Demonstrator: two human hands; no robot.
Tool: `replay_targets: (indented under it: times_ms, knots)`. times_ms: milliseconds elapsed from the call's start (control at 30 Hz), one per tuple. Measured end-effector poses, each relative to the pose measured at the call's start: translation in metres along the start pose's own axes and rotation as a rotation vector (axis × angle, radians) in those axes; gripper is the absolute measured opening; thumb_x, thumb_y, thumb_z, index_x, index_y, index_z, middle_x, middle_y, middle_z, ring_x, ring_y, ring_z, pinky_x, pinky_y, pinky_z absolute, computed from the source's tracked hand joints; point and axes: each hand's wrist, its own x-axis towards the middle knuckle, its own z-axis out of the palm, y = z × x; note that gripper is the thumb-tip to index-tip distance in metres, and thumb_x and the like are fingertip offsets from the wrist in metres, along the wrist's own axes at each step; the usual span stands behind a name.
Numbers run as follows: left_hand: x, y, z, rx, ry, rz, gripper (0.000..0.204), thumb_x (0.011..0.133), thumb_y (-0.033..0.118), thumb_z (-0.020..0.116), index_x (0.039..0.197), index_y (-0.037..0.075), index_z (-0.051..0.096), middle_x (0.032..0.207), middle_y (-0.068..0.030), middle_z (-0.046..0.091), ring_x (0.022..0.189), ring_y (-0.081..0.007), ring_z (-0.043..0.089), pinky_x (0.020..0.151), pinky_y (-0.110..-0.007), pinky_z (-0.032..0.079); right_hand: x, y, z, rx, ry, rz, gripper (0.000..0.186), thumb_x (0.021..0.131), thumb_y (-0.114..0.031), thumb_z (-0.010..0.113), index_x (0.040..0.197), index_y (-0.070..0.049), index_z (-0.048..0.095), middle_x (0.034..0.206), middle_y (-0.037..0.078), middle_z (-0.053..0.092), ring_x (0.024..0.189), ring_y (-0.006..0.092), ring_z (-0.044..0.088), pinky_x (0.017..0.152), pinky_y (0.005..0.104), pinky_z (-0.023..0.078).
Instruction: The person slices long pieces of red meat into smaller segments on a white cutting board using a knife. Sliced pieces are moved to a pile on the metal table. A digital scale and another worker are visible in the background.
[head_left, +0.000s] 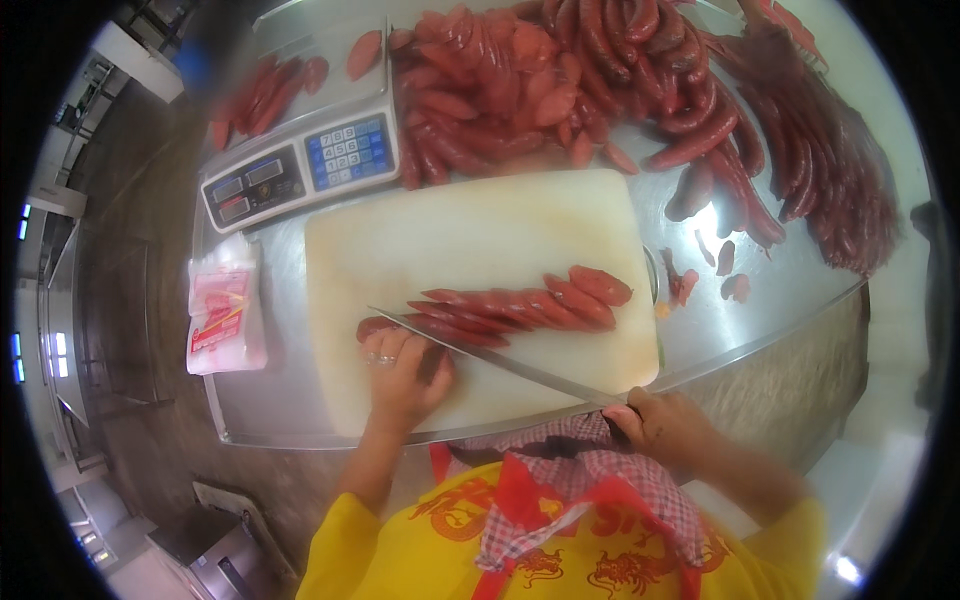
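Observation:
On a white cutting board (450, 235) lies a row of overlapping red sausage slices (545, 308), cut on a slant. At the row's left end my left hand (405, 368) is closed, its curled fingers pressing on the uncut end of a sausage (372, 326); part of it is hidden under the hand. My right hand (660, 425) grips the handle of a long knife (520, 372) near the board's lower right corner. Its blade slants up and left across the board, the tip just beyond my left fingers and against the sausage.
A scale (300, 170) with sausage pieces on its tray stands at the back left. White plastic bags (226, 320) lie left of the board. Behind are heaped sliced sausages (480, 90) and whole sausages (690, 85). Thin dark sausages (820, 160) and scraps (735, 287) lie right on the metal table (740, 335).

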Motion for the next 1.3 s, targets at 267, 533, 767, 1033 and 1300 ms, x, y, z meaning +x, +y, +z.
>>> replay_targets:
  times_ms: [267, 533, 767, 1033, 1300]
  knots:
    - [-0.002, 0.0, 0.002, -0.035, 0.039, 0.002, 0.029, 0.067, 0.009, 0.076, 0.093, 0.009, 0.063, 0.097, -0.0083, 0.058, 0.091, -0.0296, 0.052, 0.083, -0.041, 0.041, 0.121, -0.054, 0.056, 0.039, 0.192, -0.293, 0.063, 0.099, -0.051, 0.042, 0.066, -0.001, 0.062, 0.066, 0.022, 0.064, 0.063, 0.0411, 0.065, 0.059, 0.0494, 0.052]
    - [-0.002, -0.006, -0.005, 0.006, 0.085, -0.073, 0.031, 0.067, 0.01, 0.076, 0.094, 0.008, 0.063, 0.097, -0.0089, 0.058, 0.094, -0.0305, 0.052, 0.085, -0.042, 0.041, 0.007, -0.017, 0.0, 0.041, 0.01, -0.033, 0.06, 0.098, -0.053, 0.045, 0.078, 0.001, 0.061, 0.067, 0.024, 0.063, 0.065, 0.0442, 0.064, 0.06, 0.0503, 0.051]
    - [-0.006, -0.006, -0.005, -0.051, 0.078, -0.079, 0.026, 0.068, 0.003, 0.075, 0.091, 0.007, 0.064, 0.095, -0.0101, 0.059, 0.093, -0.0296, 0.052, 0.083, -0.039, 0.043, 0.102, -0.049, 0.046, 0.013, 0.153, -0.322, 0.06, 0.1, -0.049, 0.044, 0.074, 0.002, 0.063, 0.062, 0.024, 0.062, 0.059, 0.0433, 0.063, 0.057, 0.0496, 0.052]
    - [-0.013, -0.008, -0.004, -0.001, 0.205, -0.184, 0.026, 0.068, 0.003, 0.073, 0.092, 0.006, 0.064, 0.098, -0.0092, 0.059, 0.094, -0.0301, 0.053, 0.083, -0.04, 0.044, 0.026, -0.032, 0.015, 0.07, 0.095, -0.144, 0.053, 0.099, -0.044, 0.048, 0.076, 0.001, 0.061, 0.068, 0.024, 0.063, 0.064, 0.0449, 0.063, 0.058, 0.0506, 0.051]
    - [-0.012, -0.01, -0.005, -0.045, 0.177, -0.148, 0.024, 0.069, 0.002, 0.071, 0.091, 0.006, 0.062, 0.097, -0.0099, 0.059, 0.093, -0.031, 0.053, 0.084, -0.041, 0.043, 0.101, -0.068, 0.046, -0.054, 0.106, -0.433, 0.057, 0.1, -0.046, 0.044, 0.076, 0.002, 0.063, 0.068, 0.024, 0.062, 0.064, 0.044, 0.063, 0.056, 0.0499, 0.051]
